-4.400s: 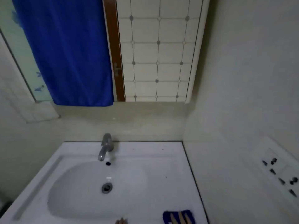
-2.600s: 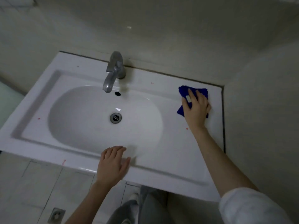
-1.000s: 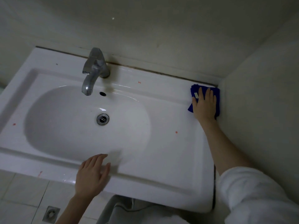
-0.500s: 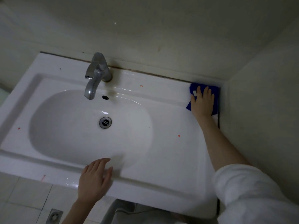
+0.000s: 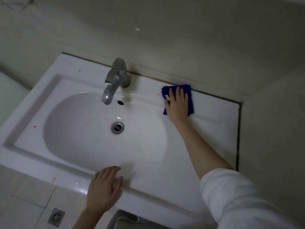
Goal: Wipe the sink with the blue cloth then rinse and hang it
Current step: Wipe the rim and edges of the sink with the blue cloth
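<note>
A white sink [image 5: 212, 134] with an oval basin fills the view. My right hand [image 5: 177, 106] lies flat, fingers together, pressing the folded blue cloth [image 5: 189, 91] onto the sink's back ledge, a little right of the chrome tap [image 5: 115, 80]. A small white tag shows on the cloth by my index finger. My left hand [image 5: 104, 189] rests flat with fingers apart on the sink's front rim, holding nothing. A metal drain [image 5: 117, 127] sits in the basin's middle.
Plain walls close in behind and on the right, with a dark seam along the sink's edges. Small red specks dot the sink's ledge and rim. Tiled floor with a floor drain [image 5: 56, 217] shows below the front rim.
My right hand has slid the cloth left along the back ledge, away from the right corner toward the tap. My left hand has stayed on the front rim.
</note>
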